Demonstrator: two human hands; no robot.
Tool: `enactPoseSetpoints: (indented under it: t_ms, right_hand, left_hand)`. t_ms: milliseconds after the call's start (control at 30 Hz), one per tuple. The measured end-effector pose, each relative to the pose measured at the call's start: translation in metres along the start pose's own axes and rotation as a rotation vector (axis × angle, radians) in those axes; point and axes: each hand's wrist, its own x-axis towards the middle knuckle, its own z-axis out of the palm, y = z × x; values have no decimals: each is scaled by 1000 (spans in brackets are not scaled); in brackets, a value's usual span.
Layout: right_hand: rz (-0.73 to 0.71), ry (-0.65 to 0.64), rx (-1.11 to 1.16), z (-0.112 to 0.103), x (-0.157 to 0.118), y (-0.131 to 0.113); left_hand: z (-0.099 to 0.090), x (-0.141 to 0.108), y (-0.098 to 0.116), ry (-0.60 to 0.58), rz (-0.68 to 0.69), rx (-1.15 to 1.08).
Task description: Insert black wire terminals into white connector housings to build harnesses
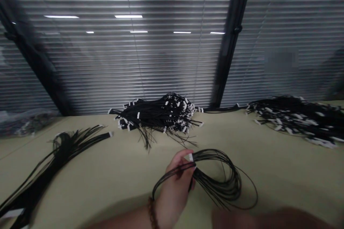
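Observation:
A looped bundle of thin black cables (233, 182) with small white connectors hangs from my left hand (177, 182), which is closed around it. The loops spread out to the right of the fingers, and a few strands curve back over the wrist. A white connector (191, 157) shows at the fingertips. My right hand (271, 219) is a blurred shape at the bottom edge, just under the loops. Its fingers cannot be made out, nor whether it touches the cables.
Another heap of black cables (158, 112) lies at the back middle of the pale table (129, 171). A larger pile (298, 118) is at the back right, and a long bundle (60, 157) at the left. Behind a clear bag (29, 121) stands a window with blinds (139, 61).

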Motion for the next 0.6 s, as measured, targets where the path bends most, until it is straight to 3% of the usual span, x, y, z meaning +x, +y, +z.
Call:
enactPoseSetpoints:
  t_ms: [33, 100, 167, 233, 267, 333, 467, 600]
  right_hand:
    - [60, -7, 208, 3, -2, 1]
    - [330, -115, 854, 8, -6, -1]
    - [671, -370, 1543, 9, -11, -9]
    - [829, -636, 1934, 7, -13, -21]
    - [828, -720, 2014, 5, -13, -26]
    - [799, -758, 2119, 1, -11, -32]
    - [878, -605, 2297, 3, 6, -24]
    - [1011, -490, 2267, 9, 22, -16]
  left_hand:
    - [0, 0, 0, 9, 2, -2]
    - [-1, 1, 0, 24, 4, -6]
    - [-2, 1, -1, 33, -4, -8]
    - [-3, 1, -1, 36, -14, -5]
    - [-4, 2, -1, 35, -18, -3]
    - [-4, 2, -2, 29, -24, 4]
    - [-3, -2, -3, -1, -5, -6]
    - [-3, -8, -8, -7, 34, -80]
